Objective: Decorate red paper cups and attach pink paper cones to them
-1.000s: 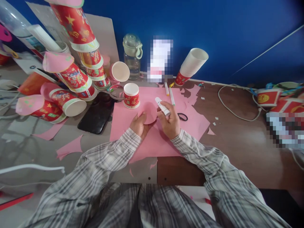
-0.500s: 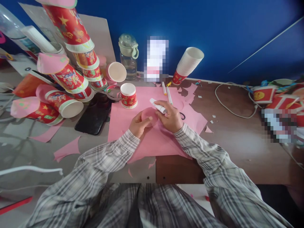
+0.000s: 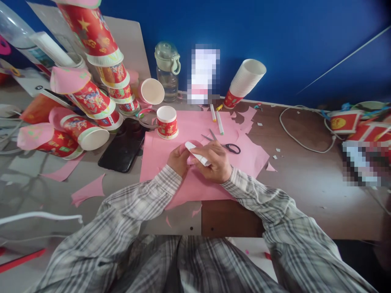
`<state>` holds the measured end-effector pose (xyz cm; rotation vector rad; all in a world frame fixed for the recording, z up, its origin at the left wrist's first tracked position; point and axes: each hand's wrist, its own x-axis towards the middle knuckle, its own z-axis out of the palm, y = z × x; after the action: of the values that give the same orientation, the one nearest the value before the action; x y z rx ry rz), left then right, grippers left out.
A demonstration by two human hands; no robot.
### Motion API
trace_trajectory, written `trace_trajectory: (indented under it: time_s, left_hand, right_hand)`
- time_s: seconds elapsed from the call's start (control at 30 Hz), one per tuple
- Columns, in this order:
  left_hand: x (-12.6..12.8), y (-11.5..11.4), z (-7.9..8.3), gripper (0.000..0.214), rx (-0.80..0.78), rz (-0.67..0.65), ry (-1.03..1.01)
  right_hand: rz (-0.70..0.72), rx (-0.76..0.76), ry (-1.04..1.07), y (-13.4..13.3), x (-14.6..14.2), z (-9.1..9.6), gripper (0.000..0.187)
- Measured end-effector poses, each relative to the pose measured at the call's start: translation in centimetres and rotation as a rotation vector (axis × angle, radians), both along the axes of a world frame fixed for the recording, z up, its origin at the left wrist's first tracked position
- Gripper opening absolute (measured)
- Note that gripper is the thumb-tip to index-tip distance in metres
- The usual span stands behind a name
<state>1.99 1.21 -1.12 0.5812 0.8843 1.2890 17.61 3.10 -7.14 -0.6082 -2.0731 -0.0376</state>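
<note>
My right hand [image 3: 215, 165] grips a white glue stick [image 3: 197, 154], tilted with its tip pointing left over a small pink paper piece [image 3: 190, 160]. My left hand [image 3: 178, 159] pinches that pink piece from the left, fingers closed on it. Both hands rest over a large pink paper sheet [image 3: 195, 134] on the table. Black-handled scissors [image 3: 224, 144] lie just beyond my right hand. A red paper cup [image 3: 167, 122] stands upside down on the sheet, left of the scissors.
Red paper cups [image 3: 91, 101] with pink caps are piled at the left beside a black phone [image 3: 122, 148]. A water bottle [image 3: 167, 71], a tilted stack of white cups [image 3: 244, 83] and markers [image 3: 216, 118] sit at the back. A white cable [image 3: 302, 134] loops right. Pink scraps [image 3: 88, 189] lie around.
My right hand has swung the glue stick down and left onto the pink piece, uncovering the scissors. The pink piece is now mostly hidden between my hands.
</note>
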Motion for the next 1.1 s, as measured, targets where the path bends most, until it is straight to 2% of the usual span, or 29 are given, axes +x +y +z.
trace_trajectory:
  time_s: [0.1, 0.23, 0.37, 0.63, 0.8, 0.9, 1.03, 1.1]
  left_hand:
    - [0.1, 0.1, -0.2, 0.024, -0.042, 0.023, 0.02]
    - [0.0, 0.2, 0.0, 0.028, -0.127, 0.064, -0.03]
    - [-0.1, 0.2, 0.4, 0.024, -0.171, 0.105, -0.064]
    - [0.1, 0.3, 0.3, 0.025, -0.126, 0.127, -0.075]
    - [-0.2, 0.3, 0.5, 0.032, -0.127, 0.072, -0.075]
    - [-0.2, 0.3, 0.4, 0.036, -0.125, 0.102, -0.105]
    - [-0.1, 0.2, 0.2, 0.036, -0.09, 0.118, -0.109]
    - [-0.1, 0.2, 0.1, 0.033, -0.092, 0.126, -0.099]
  right_hand:
    - [-0.039, -0.034, -0.085, 0.2, -0.4, -0.3, 0.02]
    - [-0.185, -0.086, -0.174, 0.2, 0.0, -0.4, 0.019]
    - [-0.244, -0.082, -0.101, -0.4, 0.3, -0.2, 0.019]
    - [-0.168, -0.33, -0.086, -0.5, -1.2, -0.5, 0.02]
    - [-0.235, -0.291, 0.03, -0.1, 0.4, -0.2, 0.019]
    - [-0.194, -0.266, 0.074, -0.3, 0.6, -0.1, 0.021]
    - [-0.101, -0.271, 0.009, -0.4, -0.7, -0.4, 0.023]
    - [-0.116, -0.277, -0.007, -0.2, -0.9, -0.6, 0.023]
